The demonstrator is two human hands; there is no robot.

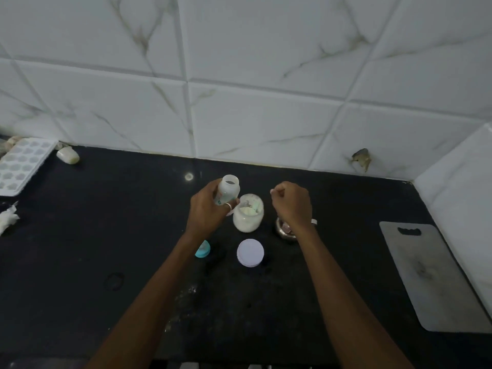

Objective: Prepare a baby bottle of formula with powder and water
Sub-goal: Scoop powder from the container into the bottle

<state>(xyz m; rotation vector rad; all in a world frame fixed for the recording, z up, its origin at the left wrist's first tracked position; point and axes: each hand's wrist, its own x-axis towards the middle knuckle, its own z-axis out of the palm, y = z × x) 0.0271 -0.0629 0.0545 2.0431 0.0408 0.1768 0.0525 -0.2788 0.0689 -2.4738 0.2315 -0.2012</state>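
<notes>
My left hand point(206, 210) grips a small clear baby bottle point(229, 189), open at the top and tilted slightly away. Just right of it stands an open glass jar of white formula powder point(248, 213) on the black counter point(106, 235). My right hand point(291, 202) hovers to the right of the jar with its fingers curled shut; whether it pinches anything is hidden. The jar's white lid point(250, 253) lies flat in front of the jar. A teal bottle cap with nipple point(203, 249) lies beside my left forearm.
A small steel cup point(286, 231) sits under my right wrist. A grey cutting board point(431, 275) lies at the right. An ice tray point(22, 166), a small white object point(68, 155) and crumpled tissue point(8, 217) are at the far left. Tiled walls enclose the corner.
</notes>
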